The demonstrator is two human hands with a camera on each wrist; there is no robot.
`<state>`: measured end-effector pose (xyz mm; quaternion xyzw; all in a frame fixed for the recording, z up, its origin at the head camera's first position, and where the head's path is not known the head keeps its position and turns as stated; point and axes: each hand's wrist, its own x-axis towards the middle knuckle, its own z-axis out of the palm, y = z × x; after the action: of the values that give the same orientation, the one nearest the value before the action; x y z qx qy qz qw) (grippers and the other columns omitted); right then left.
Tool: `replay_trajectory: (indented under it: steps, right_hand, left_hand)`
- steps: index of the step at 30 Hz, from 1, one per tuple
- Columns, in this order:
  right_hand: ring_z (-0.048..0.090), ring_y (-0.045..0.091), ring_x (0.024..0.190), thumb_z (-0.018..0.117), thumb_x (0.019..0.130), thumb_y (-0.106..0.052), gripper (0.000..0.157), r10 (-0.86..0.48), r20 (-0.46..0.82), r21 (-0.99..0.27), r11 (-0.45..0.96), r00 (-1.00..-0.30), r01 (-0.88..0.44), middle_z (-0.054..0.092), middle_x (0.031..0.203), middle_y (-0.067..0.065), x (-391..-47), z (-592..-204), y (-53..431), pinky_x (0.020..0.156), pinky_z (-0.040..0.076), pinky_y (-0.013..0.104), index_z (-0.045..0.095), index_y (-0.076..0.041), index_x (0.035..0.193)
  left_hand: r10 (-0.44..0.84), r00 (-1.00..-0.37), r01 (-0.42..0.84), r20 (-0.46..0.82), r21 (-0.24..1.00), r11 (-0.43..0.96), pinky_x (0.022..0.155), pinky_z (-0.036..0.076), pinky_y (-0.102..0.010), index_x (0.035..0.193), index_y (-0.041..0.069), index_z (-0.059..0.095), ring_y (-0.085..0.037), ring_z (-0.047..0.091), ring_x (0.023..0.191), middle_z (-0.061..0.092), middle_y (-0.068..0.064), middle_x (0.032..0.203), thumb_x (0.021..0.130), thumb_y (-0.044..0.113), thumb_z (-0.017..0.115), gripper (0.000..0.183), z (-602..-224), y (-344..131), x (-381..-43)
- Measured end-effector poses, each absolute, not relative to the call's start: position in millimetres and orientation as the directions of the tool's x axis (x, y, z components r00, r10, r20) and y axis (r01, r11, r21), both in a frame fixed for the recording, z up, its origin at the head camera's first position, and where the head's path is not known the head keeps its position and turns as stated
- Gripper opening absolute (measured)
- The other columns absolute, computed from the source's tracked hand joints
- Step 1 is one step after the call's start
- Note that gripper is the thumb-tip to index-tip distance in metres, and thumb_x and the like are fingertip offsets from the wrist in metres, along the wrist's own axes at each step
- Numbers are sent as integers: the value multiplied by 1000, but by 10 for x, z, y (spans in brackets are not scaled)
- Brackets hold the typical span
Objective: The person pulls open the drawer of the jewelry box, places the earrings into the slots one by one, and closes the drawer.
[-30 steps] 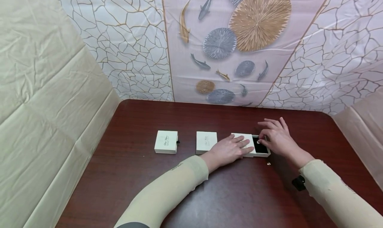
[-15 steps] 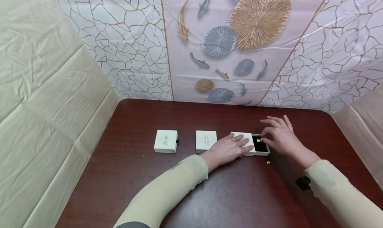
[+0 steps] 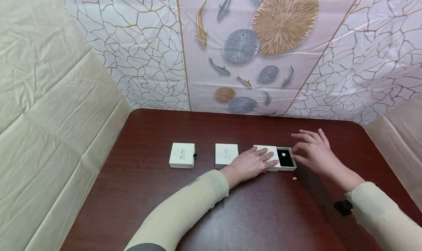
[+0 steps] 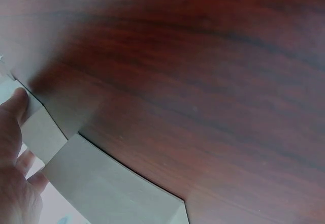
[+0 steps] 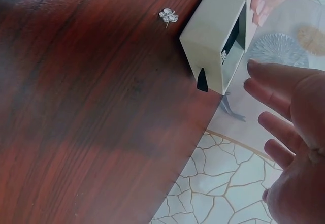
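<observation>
A white sliding jewelry box (image 3: 268, 152) lies on the table with its drawer (image 3: 294, 165) pulled out to the right. On the drawer's black lining sits a small shiny stud earring (image 3: 284, 154). My left hand (image 3: 248, 165) rests over the sleeve of this box, fingers spread and mostly straight. In the left wrist view, its thumb (image 4: 20, 99) lies at the box's front side. My right hand (image 3: 314, 154) hovers just right of the drawer, fingers apart and nothing between them. In front of the drawer, a clover-shaped stud earring (image 5: 168, 16) with a thin post lies on the wood.
Two closed white boxes stand to the left: the middle box (image 3: 226, 154) beside my left wrist and the far left box (image 3: 182, 155) with a black pull tab (image 3: 195, 155). The dark red table (image 3: 230, 214) meets a patterned cloth (image 3: 158, 60) at the back.
My right hand has drawn back to the right, out of the drawer, leaving the earring in view on the black lining. The left hand stays on the box.
</observation>
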<state>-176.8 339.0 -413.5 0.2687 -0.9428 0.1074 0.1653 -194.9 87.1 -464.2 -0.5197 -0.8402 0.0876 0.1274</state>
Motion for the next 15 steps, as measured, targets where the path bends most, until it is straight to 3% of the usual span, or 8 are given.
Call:
replay_trajectory:
  steps: [15]
  right_hand:
    - [44,38,121,85,63,-20,22,-455,383,-130,835,-804,-534,62,121,14,-1529,-4212,3481,113,2,64,69,-19,78]
  left_hand:
    - [894,-430,851,125,-275,448,109,38,-40,146,35,41,-18,37,139,42,4,150,98,42,50,49,-4652,871,-1947]
